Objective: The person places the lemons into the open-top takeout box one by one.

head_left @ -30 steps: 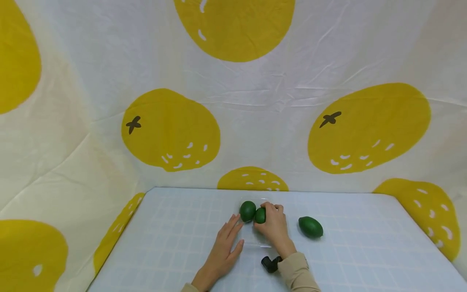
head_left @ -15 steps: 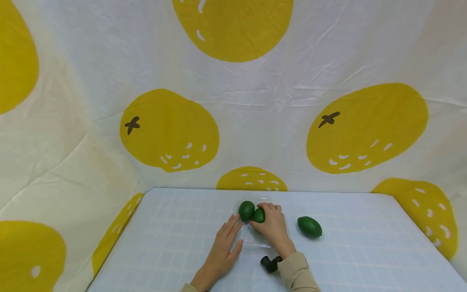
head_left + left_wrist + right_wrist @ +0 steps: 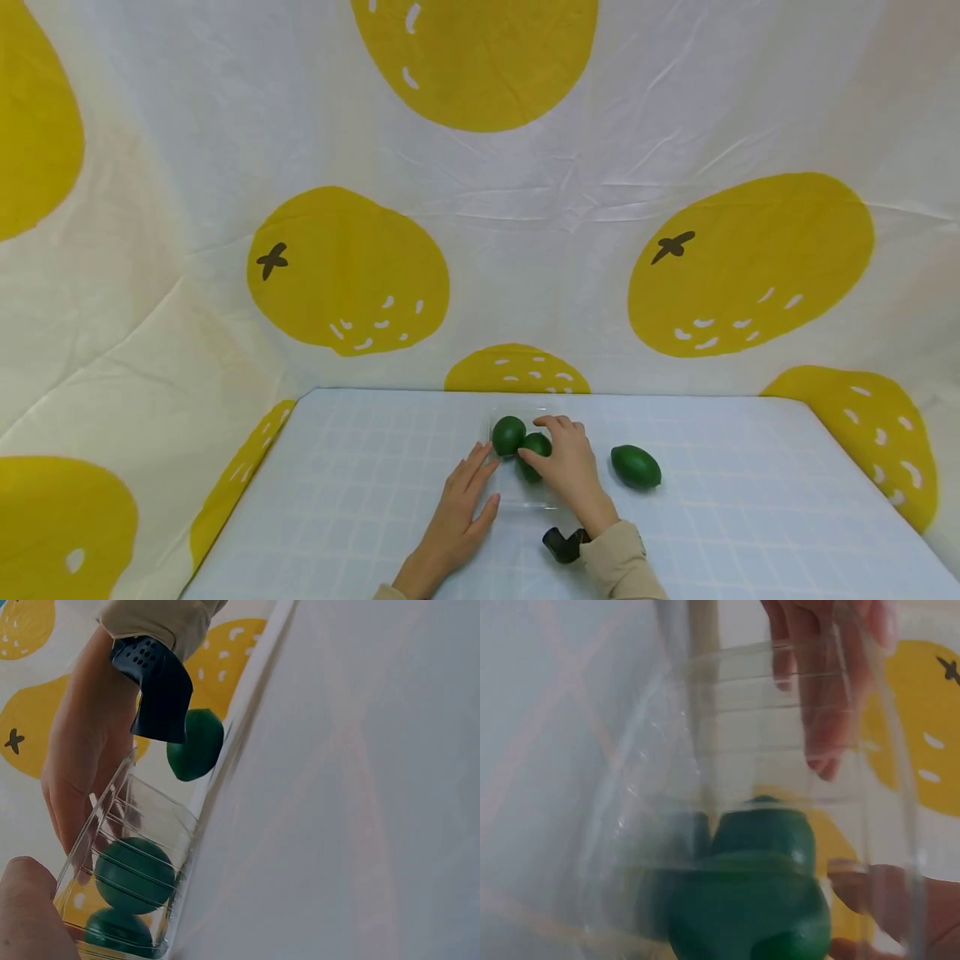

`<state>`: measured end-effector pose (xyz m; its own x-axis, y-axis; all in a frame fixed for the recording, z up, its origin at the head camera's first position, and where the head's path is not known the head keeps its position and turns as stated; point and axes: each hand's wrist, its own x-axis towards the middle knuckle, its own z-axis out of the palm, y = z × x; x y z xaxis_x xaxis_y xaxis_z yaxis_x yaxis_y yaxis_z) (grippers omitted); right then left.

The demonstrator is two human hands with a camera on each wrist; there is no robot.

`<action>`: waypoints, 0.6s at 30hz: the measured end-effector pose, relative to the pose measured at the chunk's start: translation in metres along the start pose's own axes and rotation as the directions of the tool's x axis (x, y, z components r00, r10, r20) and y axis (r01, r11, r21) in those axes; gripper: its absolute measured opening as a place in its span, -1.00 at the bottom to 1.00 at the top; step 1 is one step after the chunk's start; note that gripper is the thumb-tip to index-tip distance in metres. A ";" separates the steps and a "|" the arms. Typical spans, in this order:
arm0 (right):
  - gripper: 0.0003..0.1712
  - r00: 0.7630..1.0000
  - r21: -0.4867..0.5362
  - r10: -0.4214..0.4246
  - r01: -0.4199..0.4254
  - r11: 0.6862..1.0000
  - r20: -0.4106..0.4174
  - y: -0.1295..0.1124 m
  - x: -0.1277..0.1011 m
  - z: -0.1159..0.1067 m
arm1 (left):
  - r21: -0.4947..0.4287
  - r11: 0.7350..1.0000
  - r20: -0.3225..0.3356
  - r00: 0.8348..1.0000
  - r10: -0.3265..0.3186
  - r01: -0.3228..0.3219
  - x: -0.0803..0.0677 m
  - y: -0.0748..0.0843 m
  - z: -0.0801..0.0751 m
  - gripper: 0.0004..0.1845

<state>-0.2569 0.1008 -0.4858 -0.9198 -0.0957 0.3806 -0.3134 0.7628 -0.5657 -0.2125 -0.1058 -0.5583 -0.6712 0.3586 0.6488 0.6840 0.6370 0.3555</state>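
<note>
A clear plastic container [image 3: 525,492] lies on the pale checked tablecloth [image 3: 360,500]. A dark green lime [image 3: 508,434] sits at its far end. My right hand [image 3: 561,450] grips a second green lime [image 3: 532,452] inside the container, just nearer than the first. My left hand [image 3: 471,487] lies flat on the table with straight fingers against the container's left side. In the right wrist view the held lime [image 3: 757,900] shows through the clear wall [image 3: 660,825]. The left wrist view shows both limes [image 3: 135,874] in the container [image 3: 150,817].
A third green lime [image 3: 636,466] lies loose on the cloth to the right of my right hand. A black strap [image 3: 564,543] sits at my right wrist. A cloth backdrop [image 3: 480,208] printed with yellow fruit rises behind and around the table.
My right hand has drawn the held lime slightly nearer and lower in the container, away from the far lime. The left hand has stayed put.
</note>
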 end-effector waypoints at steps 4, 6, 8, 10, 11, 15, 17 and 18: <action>-0.50 0.999 -0.007 -0.009 0.008 1.000 -0.042 0.003 -0.002 -0.015 | -0.002 1.000 -0.007 1.000 0.006 -0.006 0.000 0.001 0.001 -0.53; -0.52 0.998 -0.010 -0.013 0.012 1.000 -0.067 0.005 -0.003 -0.025 | -0.005 1.000 -0.006 1.000 0.003 -0.003 0.000 0.001 0.001 -0.52; -0.54 0.996 -0.013 -0.017 0.016 1.000 -0.091 0.008 -0.006 -0.036 | -0.010 1.000 0.001 1.000 -0.008 0.008 0.000 0.001 0.000 -0.52; -0.55 0.994 -0.014 -0.025 0.023 1.000 -0.102 0.013 -0.008 -0.046 | -0.015 1.000 0.011 1.000 -0.025 0.025 -0.001 0.001 0.000 -0.51; -0.55 0.994 -0.012 -0.027 0.026 1.000 -0.106 0.016 -0.009 -0.051 | -0.013 0.999 0.015 0.999 -0.033 0.033 -0.001 0.001 -0.001 -0.51; -0.56 0.994 0.035 -0.003 0.006 0.999 -0.107 0.036 -0.013 -0.070 | -0.011 0.999 0.025 0.999 -0.047 0.047 -0.002 -0.001 -0.001 -0.50; -0.56 0.995 0.088 0.024 -0.016 0.996 -0.098 0.049 -0.015 -0.078 | -0.009 0.999 0.019 0.999 -0.040 0.040 -0.002 -0.001 0.000 -0.50; -0.56 0.995 0.114 0.033 -0.022 0.993 -0.097 0.056 -0.015 -0.082 | -0.008 0.999 0.015 0.999 -0.035 0.035 -0.002 -0.001 0.000 -0.50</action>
<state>-0.2416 0.1970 -0.4634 -0.9024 -0.0081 0.4309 -0.3184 0.6864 -0.6538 -0.2120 -0.1075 -0.5597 -0.6987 0.3462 0.6261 0.6625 0.6435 0.3834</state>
